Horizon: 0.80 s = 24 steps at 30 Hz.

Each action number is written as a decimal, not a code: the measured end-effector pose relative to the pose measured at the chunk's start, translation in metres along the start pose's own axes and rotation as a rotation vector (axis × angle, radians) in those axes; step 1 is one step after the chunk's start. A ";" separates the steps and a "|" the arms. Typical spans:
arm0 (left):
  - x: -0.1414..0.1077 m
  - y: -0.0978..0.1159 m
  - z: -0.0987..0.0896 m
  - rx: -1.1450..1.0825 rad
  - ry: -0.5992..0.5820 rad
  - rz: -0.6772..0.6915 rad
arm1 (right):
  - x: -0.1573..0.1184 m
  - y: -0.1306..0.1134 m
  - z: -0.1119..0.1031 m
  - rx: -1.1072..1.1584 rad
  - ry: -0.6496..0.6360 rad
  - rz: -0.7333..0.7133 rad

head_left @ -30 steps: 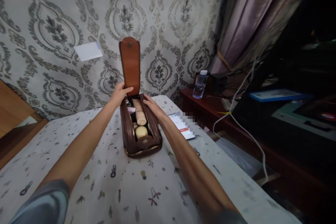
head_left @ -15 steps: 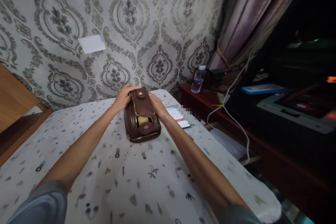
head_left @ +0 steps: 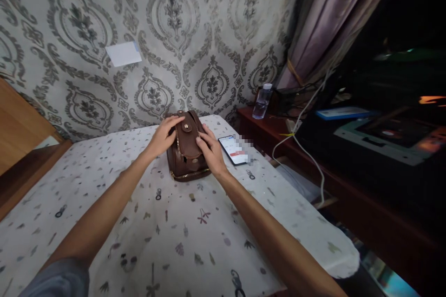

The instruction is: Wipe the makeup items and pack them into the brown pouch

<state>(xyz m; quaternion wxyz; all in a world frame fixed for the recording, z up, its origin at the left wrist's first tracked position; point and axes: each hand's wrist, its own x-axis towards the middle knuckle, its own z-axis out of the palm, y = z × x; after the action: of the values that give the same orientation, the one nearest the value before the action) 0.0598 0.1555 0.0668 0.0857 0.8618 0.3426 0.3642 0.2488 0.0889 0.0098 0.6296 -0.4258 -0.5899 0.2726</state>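
A small brown leather bag (head_left: 191, 146) with gold zips and a snap-button tab rests on the patterned white bed sheet. My left hand (head_left: 163, 138) is at its upper left side, fingers bent over the top edge near the tab. Against its right side is my right hand (head_left: 212, 151), thumb on the front flap and fingers around the edge. Both hands hold the bag between them. The flap lies down over the front pocket, whose inside is hidden.
A phone (head_left: 232, 151) with a lit screen lies right of the bag. On the dark red table (head_left: 245, 118) stands a water bottle (head_left: 262, 101), with a white cable (head_left: 310, 162) hanging nearby. A wooden board (head_left: 21, 125) borders the left, and patterned wallpaper (head_left: 174, 23) rises behind.
My right hand has come nearer along the bag's right side, its thumb now on the flap. The gap showing something yellowish has closed. The phone is in fuller view.
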 end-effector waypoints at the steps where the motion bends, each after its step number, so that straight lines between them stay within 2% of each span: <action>1: -0.008 0.008 -0.001 0.004 -0.016 0.032 | 0.001 0.001 0.000 0.006 -0.003 -0.003; 4: -0.037 0.032 -0.001 0.042 -0.068 0.144 | 0.001 0.005 -0.001 0.006 -0.002 -0.026; 6: -0.055 0.045 0.003 0.099 -0.102 0.168 | 0.001 0.006 0.000 -0.012 0.004 -0.049; 9: -0.072 0.053 0.016 0.225 -0.096 0.193 | 0.000 0.009 0.002 -0.061 0.021 -0.087; 12: -0.077 0.049 0.031 0.325 -0.005 0.200 | 0.000 0.011 0.004 -0.093 0.038 -0.113; 16: -0.076 0.043 0.044 0.326 0.093 0.194 | -0.005 0.011 0.006 -0.144 0.040 -0.142; 20: -0.077 0.044 0.045 0.323 0.115 0.215 | -0.019 0.007 0.014 -0.264 0.113 -0.154; 24: -0.078 0.049 0.037 0.259 0.098 0.265 | -0.030 0.008 0.021 -0.326 0.149 -0.192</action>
<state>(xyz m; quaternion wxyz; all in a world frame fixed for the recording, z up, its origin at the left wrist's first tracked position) 0.0725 0.0718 0.0153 -0.0914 0.8844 0.2740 0.3665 0.2247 0.0719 -0.0131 0.6173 -0.4829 -0.6159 0.0798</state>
